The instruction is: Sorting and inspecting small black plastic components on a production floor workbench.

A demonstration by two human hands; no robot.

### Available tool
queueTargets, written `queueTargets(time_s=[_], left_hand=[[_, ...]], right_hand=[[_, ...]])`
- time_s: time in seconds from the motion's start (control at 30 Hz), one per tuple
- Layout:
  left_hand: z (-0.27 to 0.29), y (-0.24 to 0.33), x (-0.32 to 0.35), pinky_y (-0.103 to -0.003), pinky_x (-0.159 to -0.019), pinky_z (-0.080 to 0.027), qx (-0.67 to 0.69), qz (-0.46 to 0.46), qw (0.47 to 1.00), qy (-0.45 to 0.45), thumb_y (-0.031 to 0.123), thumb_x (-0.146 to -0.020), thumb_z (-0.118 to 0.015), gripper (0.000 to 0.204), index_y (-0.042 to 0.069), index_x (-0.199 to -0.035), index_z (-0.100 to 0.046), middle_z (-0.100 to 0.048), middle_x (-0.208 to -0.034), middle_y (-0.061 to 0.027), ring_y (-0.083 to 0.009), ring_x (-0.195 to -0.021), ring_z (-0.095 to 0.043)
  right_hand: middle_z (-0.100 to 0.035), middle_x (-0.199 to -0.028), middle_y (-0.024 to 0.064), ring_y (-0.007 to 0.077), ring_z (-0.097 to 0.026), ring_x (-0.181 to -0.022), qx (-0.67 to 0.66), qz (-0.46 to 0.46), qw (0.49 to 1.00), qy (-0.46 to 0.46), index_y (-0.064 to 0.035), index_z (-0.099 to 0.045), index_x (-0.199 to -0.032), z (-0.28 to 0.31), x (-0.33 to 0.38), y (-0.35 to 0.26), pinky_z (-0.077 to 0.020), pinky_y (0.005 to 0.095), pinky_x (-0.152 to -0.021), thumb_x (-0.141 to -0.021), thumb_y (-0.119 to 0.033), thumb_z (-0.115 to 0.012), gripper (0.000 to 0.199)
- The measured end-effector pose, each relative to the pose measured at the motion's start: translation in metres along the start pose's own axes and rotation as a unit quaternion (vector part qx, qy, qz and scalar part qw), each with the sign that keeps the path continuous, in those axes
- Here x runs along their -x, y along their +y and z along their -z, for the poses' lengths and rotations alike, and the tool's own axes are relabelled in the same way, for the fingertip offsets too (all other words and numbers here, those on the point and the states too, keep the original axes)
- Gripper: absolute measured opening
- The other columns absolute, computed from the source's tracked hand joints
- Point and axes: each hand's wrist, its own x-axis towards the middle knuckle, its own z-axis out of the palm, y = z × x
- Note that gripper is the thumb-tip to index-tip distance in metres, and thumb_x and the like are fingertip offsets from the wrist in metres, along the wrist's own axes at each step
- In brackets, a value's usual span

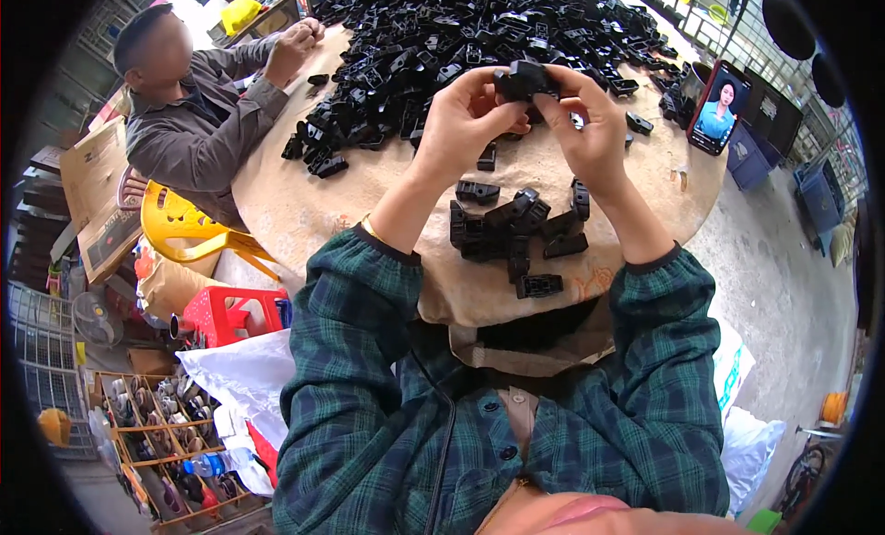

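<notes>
Both my hands are raised over the near side of the cloth-covered table (645, 203). Between them is a black moulded plastic part (527, 80), block-shaped. My left hand (466, 120) grips its left side, thumb pressed against it. The fingers of my right hand (587, 120) curl round its right side, with the thumb on the near face. Finer details of the part are too small to make out. Below my hands, close to the table's front edge, lies a small group of similar black parts (516, 223). Beyond them a large heap of such parts (461, 37) covers the far table.
At the far left a person (184, 120) sits with hands over the table. A phone (719, 108) stands upright at the right edge. A yellow chair (189, 226) and red stool (217, 314) stand left. Under the front edge hangs an open brown bag (479, 355).
</notes>
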Motion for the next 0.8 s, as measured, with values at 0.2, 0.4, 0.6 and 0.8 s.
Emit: queueTargets(time_s=[0.2,0.4,0.6,0.8], left_hand=[[0.002,-0.003,0.0,-0.023,-0.066,-0.05,-0.089,0.009,0.992,0.083,0.002,-0.075,-0.067,0.022,-0.004,-0.094,-0.058,-0.064,-0.08,-0.0068,-0.0101,-0.073,-0.061],[-0.005,0.003,0.005,-0.023,-0.075,-0.049,-0.292,-0.095,0.95,0.049,-0.006,-0.076,-0.061,0.05,-0.001,-0.123,-0.046,-0.061,-0.093,-0.0061,-0.0103,-0.083,-0.059],[0.005,0.011,0.005,-0.024,-0.068,-0.051,-0.009,0.048,0.998,0.032,-0.001,-0.078,-0.061,0.038,-0.004,-0.114,-0.052,-0.063,-0.088,-0.0104,-0.0119,-0.075,-0.062],[0.003,0.01,0.004,-0.022,-0.07,-0.05,-0.083,-0.024,0.992,0.088,0.002,-0.077,-0.064,0.025,-0.003,-0.102,-0.059,-0.065,-0.085,-0.0077,-0.0111,-0.077,-0.062]], right_hand=[[-0.062,-0.096,0.0055,0.0082,-0.057,-0.082,-0.034,0.0,0.998,-0.049,-0.0008,-0.058,-0.107,-0.002,0.0,-0.006,-0.0464,0.0224,-0.071,-0.08,-0.004,-0.063,0.028],[-0.063,-0.094,0.0064,0.0112,-0.061,-0.08,-0.021,-0.06,0.996,-0.061,0.0005,-0.058,-0.107,-0.002,0.001,0.0,-0.0487,0.0236,-0.072,-0.08,-0.004,-0.062,0.028],[-0.061,-0.098,0.0057,0.0077,-0.057,-0.082,-0.06,-0.099,0.992,-0.046,0.0016,-0.055,-0.11,-0.006,0.004,-0.002,-0.0473,0.0212,-0.073,-0.083,-0.001,-0.058,0.027],[-0.06,-0.101,0.0045,0.0069,-0.056,-0.083,-0.153,-0.159,0.972,-0.08,0.0014,-0.053,-0.114,0.0,0.001,0.011,-0.0486,0.021,-0.07,-0.086,-0.008,-0.057,0.03]])
